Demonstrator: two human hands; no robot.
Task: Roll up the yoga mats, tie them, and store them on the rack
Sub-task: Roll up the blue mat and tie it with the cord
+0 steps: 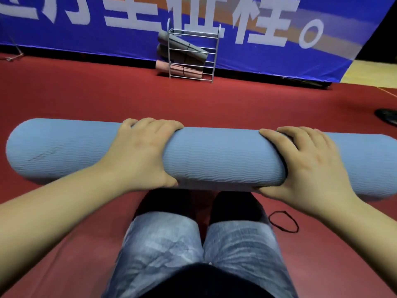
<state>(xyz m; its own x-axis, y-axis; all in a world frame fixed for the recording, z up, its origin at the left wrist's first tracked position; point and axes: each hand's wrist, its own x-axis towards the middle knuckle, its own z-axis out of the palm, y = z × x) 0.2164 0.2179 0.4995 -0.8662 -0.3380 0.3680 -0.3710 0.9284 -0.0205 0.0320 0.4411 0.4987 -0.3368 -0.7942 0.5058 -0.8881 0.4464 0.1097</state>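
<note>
A light blue yoga mat (219,158), fully rolled into a thick cylinder, lies crosswise in front of my knees. My left hand (141,151) wraps over it left of centre, thumb under the near side. My right hand (307,164) grips it right of centre in the same way. A thin black cord loop (283,221) lies on the floor beside my right knee. Far ahead stands a grey wire rack (193,57) against the banner, holding two rolled grey mats (182,47) above a rolled pink mat (180,69), each tied with a dark band.
The floor is a red carpet (64,100). A blue banner with white characters (107,24) lines the back wall. A dark object (386,117) lies at the right edge. My legs in jeans and dark shoes (193,244) are beneath the mat.
</note>
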